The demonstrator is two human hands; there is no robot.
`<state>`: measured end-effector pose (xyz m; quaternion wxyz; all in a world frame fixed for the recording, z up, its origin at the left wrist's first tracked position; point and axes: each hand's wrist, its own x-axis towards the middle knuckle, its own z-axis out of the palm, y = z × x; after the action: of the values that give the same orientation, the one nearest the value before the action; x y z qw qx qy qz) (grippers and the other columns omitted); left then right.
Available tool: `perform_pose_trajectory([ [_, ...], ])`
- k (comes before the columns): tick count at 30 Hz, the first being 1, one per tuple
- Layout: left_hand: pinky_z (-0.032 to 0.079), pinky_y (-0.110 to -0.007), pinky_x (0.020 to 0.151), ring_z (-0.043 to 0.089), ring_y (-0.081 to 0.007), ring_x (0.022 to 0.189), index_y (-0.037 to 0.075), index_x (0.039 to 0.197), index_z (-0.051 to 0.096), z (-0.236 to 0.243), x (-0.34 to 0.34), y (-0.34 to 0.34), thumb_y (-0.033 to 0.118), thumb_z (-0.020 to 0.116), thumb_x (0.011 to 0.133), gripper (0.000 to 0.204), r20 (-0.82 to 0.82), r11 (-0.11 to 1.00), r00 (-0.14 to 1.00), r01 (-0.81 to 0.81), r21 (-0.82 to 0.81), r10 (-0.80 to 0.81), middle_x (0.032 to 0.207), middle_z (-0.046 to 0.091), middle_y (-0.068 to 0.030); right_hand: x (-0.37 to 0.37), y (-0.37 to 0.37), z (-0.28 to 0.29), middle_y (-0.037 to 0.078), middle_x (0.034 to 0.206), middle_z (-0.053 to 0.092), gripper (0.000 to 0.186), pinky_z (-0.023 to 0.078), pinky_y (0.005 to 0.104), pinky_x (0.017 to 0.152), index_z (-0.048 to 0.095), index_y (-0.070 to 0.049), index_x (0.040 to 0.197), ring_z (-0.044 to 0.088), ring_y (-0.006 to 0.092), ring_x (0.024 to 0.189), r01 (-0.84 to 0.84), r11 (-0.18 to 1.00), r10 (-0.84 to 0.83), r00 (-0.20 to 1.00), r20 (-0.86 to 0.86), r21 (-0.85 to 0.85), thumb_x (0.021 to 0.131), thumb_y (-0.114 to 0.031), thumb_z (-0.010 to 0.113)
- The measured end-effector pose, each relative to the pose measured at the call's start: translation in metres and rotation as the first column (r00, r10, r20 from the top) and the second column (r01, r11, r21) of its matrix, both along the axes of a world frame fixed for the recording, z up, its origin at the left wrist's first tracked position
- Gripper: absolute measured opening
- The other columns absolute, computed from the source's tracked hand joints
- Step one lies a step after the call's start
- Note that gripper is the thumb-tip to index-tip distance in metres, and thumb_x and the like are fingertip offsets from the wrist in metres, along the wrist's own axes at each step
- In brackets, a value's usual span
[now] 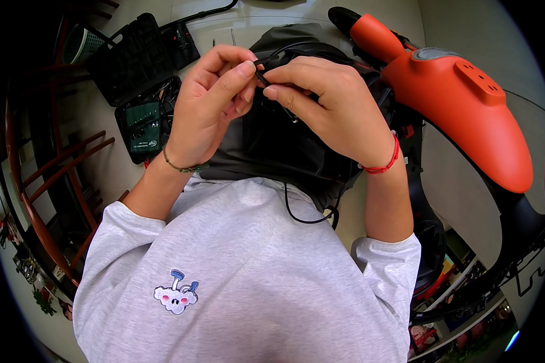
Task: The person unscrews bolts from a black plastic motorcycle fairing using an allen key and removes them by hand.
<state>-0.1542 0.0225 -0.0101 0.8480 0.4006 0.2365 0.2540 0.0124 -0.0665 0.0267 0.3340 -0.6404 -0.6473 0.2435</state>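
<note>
My left hand (215, 91) pinches a thin black cable (258, 71) with a small connector piece (271, 60) near its top. My right hand (318, 103) has its thumb and forefinger closed on the same cable, just right of my left fingertips; its other fingers are curled. The fingertips of both hands are close together. Beneath them lies a dark, bulky black item (266, 139) on dark grey fabric, partly hidden by my hands. A loop of black cable (303, 221) hangs down over my light grey shirt.
An orange vehicle body panel (472, 127) stands at the right on a black frame. An open black tool case (133, 60) with a green insert (142, 127) lies at the upper left, near a white basket (82, 45). Wooden furniture frames (39, 187) line the left side.
</note>
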Motion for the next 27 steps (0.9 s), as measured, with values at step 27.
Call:
perform_pose_trajectory([
  [27, 0.031, -0.017, 0.051, 0.041, -0.0037, 0.057, 0.006, 0.097, 0.057, 0.0035, 0.0045, 0.002, 0.025, 0.053, 0.096, 0.019, -0.021, 1.0, 1.0, -0.011, -0.009, 0.011, 0.07, 0.053, 0.0013, -0.0004, 0.0011, -0.0003, 0.007, 0.077, 0.063, 0.014, 0.049, 0.0362, 0.065, 0.065, -0.005, 0.086, 0.061, 0.0267, 0.075, 0.003, 1.0, -0.003, 0.999, -0.044, -0.004, 0.082, -0.018, 0.063],
])
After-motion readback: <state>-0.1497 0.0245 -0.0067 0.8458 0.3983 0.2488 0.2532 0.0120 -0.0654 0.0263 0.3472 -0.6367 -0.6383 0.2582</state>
